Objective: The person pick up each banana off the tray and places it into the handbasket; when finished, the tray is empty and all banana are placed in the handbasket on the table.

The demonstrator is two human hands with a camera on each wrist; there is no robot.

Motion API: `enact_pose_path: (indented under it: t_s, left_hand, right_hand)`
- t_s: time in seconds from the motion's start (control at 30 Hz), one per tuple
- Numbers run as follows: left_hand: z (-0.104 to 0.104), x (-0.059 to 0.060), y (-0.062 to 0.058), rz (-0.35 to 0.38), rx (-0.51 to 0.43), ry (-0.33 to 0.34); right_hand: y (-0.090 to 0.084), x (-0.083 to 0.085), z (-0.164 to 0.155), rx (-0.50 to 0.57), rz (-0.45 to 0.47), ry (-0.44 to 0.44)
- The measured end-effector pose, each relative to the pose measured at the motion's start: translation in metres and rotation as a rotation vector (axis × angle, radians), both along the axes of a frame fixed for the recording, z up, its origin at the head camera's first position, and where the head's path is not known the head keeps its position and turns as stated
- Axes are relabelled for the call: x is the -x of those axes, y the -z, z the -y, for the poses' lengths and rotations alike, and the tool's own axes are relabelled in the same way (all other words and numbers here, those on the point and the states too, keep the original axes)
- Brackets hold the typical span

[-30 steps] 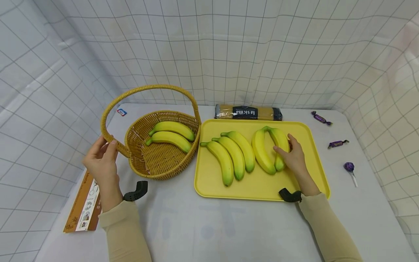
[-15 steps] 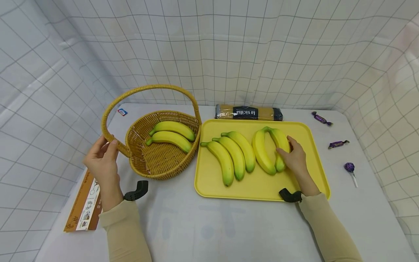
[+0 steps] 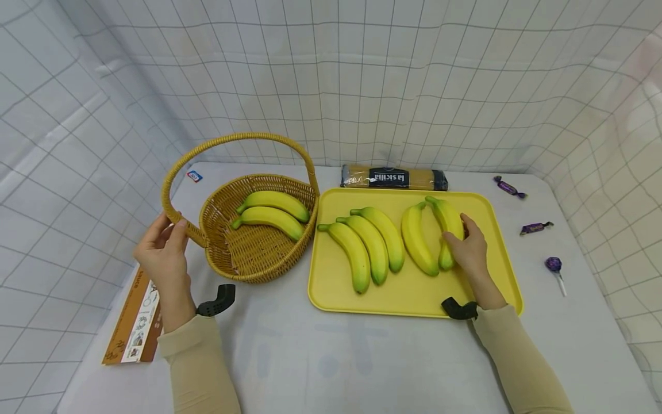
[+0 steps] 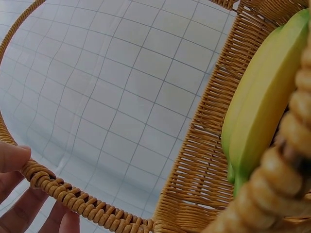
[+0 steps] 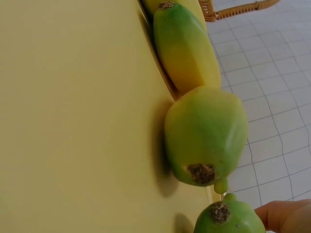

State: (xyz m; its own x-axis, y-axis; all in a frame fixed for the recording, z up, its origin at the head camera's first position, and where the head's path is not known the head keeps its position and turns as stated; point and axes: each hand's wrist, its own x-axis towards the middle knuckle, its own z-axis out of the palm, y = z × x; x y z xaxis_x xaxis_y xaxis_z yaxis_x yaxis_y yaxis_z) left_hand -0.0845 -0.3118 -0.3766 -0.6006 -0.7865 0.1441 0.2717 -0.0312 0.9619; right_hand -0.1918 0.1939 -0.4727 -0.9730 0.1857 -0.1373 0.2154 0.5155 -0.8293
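The rightmost banana (image 3: 447, 230) on the yellow tray (image 3: 496, 270) is gripped by the right hand (image 3: 469, 250), fingers and thumb curled round its lower half; its tip is still rested on the tray. Just left of that hand a second banana (image 3: 416, 238) is laid, and three more (image 3: 369, 244) beyond it. The arched handle (image 3: 178, 221) of the wicker basket (image 3: 248, 259) is clasped by the left hand (image 3: 162, 256), fingers wrapped round it; two bananas (image 3: 271, 210) are held in the basket, to this hand's right.
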Motion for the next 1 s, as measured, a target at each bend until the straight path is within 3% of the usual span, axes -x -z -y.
enact_pose_path:
  t_s: [0.37, 1.0]
  left_hand:
    - [0.0001, 0.0002, 0.0002, 0.002, 0.006, 0.002]
    - [-0.0007, -0.0008, 0.0001, 0.005, 0.035, 0.000]
  right_hand:
    - [-0.0017, -0.0003, -0.0003, 0.049, -0.033, 0.079]
    - [-0.0040, -0.0019, 0.0006, 0.068, -0.062, 0.099]
